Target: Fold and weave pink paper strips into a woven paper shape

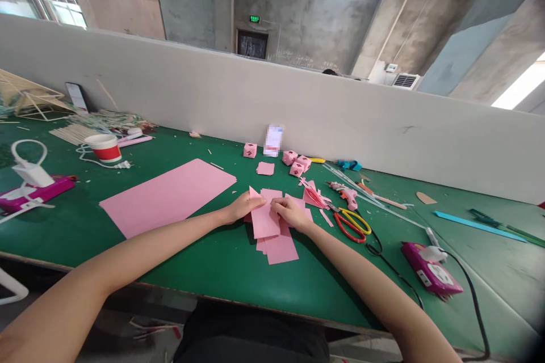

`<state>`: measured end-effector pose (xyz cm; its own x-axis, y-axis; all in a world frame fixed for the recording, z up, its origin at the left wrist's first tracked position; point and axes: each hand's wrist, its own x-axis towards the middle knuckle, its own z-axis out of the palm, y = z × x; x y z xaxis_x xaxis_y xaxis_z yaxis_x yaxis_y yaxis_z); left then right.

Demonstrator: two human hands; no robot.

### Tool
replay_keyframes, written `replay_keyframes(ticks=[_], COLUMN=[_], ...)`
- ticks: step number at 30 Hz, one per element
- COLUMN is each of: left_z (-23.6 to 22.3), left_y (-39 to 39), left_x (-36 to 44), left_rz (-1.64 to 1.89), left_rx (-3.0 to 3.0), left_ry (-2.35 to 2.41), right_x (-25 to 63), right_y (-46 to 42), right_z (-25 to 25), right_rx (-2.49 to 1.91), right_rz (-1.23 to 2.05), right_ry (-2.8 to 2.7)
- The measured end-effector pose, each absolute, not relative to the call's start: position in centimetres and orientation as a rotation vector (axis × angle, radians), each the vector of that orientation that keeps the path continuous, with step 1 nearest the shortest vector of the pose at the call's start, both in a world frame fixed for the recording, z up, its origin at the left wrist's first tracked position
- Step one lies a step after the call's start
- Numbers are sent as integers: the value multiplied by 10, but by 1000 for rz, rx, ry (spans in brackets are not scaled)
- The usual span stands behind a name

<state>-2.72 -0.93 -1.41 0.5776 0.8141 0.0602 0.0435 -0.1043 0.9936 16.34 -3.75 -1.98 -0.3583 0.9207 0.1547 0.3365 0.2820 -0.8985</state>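
Observation:
A small sheet of pink paper (265,221) is held between my two hands above the green table. My left hand (242,207) pinches its upper left edge, where a corner stands up. The fingers of my right hand (290,213) are closed on the sheet's upper right side. Beneath it lie several more pink paper pieces (284,248), overlapping in a loose pile. To the right of my right hand are scissors (352,226) with red and yellow handles, beside pink scraps (315,195).
A large pink sheet (170,195) lies to the left. Folded pink paper cubes (297,163), a small paper stack (265,168) and a phone (273,140) stand behind. Rightward are a glue gun (346,194) and a magenta power strip (431,270); a paper cup (103,148) sits left.

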Motion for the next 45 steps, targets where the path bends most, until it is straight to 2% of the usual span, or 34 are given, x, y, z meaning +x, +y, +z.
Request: replay_keyframes(ticks=[16, 22, 29, 45], left_z=[-13, -6, -10, -15], left_y=[-2, -8, -7, -6], left_x=[-29, -30, -28, -30], left_rz=[942, 824, 766, 839], left_rx=[1152, 1319, 1412, 1464], left_ry=[767, 691, 692, 687], right_x=[163, 161, 162, 164], right_y=[-35, -36, -38, -28], right_z=[-25, -22, -20, -31], right_rx=[-1142, -1149, -1138, -1151], right_rz=[1187, 1235, 1130, 1160], right_ry=[-1707, -1569, -1767, -1538])
